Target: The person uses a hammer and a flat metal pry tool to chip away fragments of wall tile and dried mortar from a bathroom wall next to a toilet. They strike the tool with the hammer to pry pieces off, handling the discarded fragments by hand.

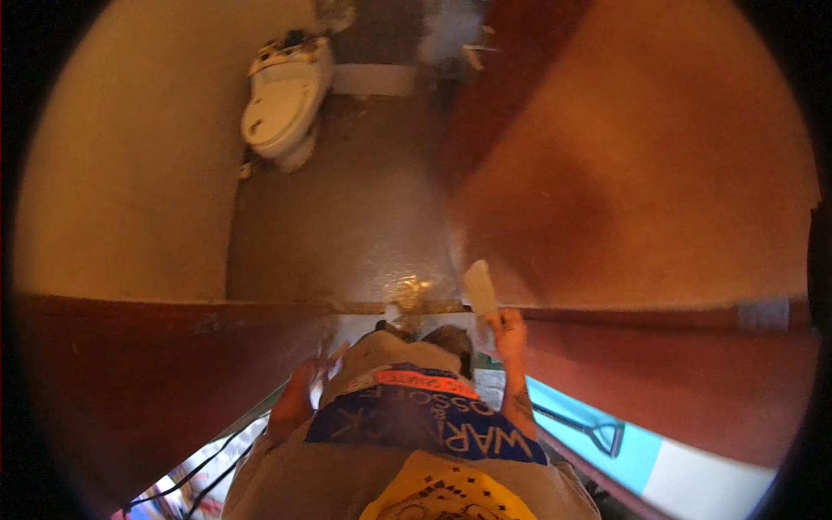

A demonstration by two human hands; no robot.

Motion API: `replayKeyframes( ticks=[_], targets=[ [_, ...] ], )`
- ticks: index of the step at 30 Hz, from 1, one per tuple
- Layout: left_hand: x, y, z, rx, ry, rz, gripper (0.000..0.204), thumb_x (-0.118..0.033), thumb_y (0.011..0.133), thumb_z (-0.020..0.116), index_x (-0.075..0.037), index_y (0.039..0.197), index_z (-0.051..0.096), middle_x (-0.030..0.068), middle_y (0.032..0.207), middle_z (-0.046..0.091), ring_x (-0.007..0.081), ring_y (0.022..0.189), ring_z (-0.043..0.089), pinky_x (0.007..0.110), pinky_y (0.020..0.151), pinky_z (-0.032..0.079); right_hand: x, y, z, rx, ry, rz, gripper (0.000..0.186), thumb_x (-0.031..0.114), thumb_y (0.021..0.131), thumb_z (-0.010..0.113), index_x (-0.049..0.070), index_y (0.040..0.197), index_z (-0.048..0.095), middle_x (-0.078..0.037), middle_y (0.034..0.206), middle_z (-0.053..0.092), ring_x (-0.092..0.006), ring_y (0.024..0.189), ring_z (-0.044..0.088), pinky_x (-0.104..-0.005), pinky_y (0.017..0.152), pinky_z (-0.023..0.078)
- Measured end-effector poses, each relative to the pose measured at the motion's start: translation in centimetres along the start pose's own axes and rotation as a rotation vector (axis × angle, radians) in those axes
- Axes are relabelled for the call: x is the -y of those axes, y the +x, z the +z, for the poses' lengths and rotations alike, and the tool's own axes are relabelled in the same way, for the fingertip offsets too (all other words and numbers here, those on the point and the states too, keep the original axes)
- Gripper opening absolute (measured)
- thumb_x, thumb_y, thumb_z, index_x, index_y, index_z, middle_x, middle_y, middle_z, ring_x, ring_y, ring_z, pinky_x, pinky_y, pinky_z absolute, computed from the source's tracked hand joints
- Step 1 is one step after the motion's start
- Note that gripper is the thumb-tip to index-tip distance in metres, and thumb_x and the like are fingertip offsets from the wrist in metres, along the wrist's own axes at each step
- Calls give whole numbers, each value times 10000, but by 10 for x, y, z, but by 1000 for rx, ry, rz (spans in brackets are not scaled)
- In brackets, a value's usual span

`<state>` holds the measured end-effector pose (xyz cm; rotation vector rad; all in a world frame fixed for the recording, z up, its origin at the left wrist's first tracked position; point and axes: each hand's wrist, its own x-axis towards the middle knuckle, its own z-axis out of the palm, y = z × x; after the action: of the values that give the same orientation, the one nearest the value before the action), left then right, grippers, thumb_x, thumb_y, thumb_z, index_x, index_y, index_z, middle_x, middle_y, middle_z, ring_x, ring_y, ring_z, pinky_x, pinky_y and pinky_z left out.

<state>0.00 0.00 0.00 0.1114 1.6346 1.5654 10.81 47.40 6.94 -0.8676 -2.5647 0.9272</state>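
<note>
My right hand [507, 334], low right of centre, is closed round a pale, flat, blade-like tool [479, 282] that points up and away from me. My left hand [312, 381] hangs beside my left thigh; its fingers are smeared, and a small pale shape near them is too blurred to name. My shirt [425, 416] has a printed front, with a yellow patterned piece at the bottom of the view.
A white toilet [277, 113] with clutter on top stands against the pale left wall [130, 182]. Grey floor [338, 217] runs between it and the orange-brown right wall [650, 156]. Dark red door-frame sides [147, 373] flank me. Behind lie a shovel handle [602, 433] and dark cables [212, 481].
</note>
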Motion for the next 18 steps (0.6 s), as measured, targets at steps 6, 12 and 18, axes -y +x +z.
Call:
replayKeyframes(
  ticks=[6, 12, 18],
  targets=[
    [21, 139, -98, -244, 234, -762, 361, -376, 787, 619, -40, 899, 547, 110, 768, 543, 250, 679, 491, 436, 592, 412, 52, 135, 42, 108, -43, -168, 235, 232, 814, 653, 7, 781, 595, -186, 795, 565, -339, 726, 543, -417, 643, 426],
    [-25, 199, -116, -314, 199, -668, 335, -345, 815, 591, -30, 928, 573, 107, 789, 588, 261, 688, 544, 400, 587, 454, 92, 287, 109, 147, -152, -242, 243, 250, 824, 642, 13, 789, 602, -176, 786, 561, -346, 728, 546, -419, 633, 428],
    [-8, 215, -120, -317, 233, -562, 334, -341, 821, 585, -29, 939, 579, 110, 800, 596, 260, 698, 553, 397, 598, 463, 110, 437, 204, 213, -31, -206, 269, 279, 817, 646, 11, 812, 619, -168, 817, 590, -343, 762, 559, -410, 655, 441]
  ],
)
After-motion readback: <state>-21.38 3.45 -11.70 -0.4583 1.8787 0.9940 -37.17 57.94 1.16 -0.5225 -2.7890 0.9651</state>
